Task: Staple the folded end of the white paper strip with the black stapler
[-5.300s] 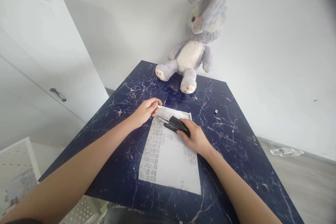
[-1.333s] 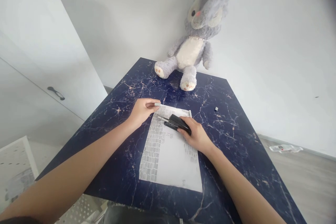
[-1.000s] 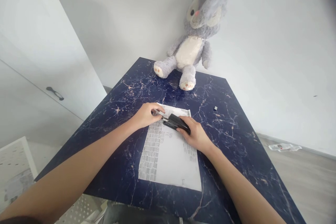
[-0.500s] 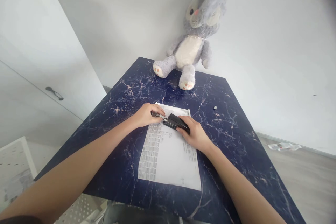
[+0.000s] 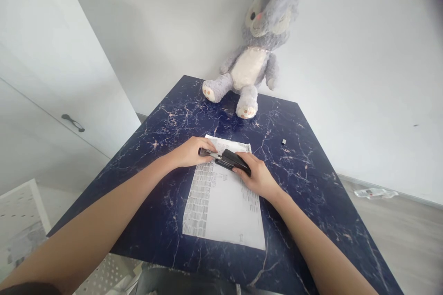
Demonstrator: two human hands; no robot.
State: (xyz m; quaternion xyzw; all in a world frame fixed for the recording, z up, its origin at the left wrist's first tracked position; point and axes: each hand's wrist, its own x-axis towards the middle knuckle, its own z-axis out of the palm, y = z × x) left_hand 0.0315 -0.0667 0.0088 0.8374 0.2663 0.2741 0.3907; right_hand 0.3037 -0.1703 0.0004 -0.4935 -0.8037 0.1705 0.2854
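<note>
A black stapler [image 5: 234,160] lies slantwise over the upper part of a printed sheet of paper [image 5: 231,212]. My right hand [image 5: 258,175] is wrapped round its right end, thumb on the near side and fingers over the top. At the other end, a metal part with a dark tip [image 5: 205,152] sticks out to the left. My left hand [image 5: 194,151] pinches this protruding part, its fingers closed round it. The fingers partly hide the metal piece. Under both hands the paper rests flat on the dark blue marbled table [image 5: 155,221].
A grey plush rabbit [image 5: 251,67] sits at the table's back against the wall. Right of the paper lies a small grey block [image 5: 284,142]. A white cabinet with a dark handle [image 5: 73,122] stands at left. Clear plastic packaging [image 5: 375,193] is on the floor at right.
Almost nothing differs. My left hand has shifted very slightly to the left, with a little more of the metal part showing; my right hand stays on the stapler.
</note>
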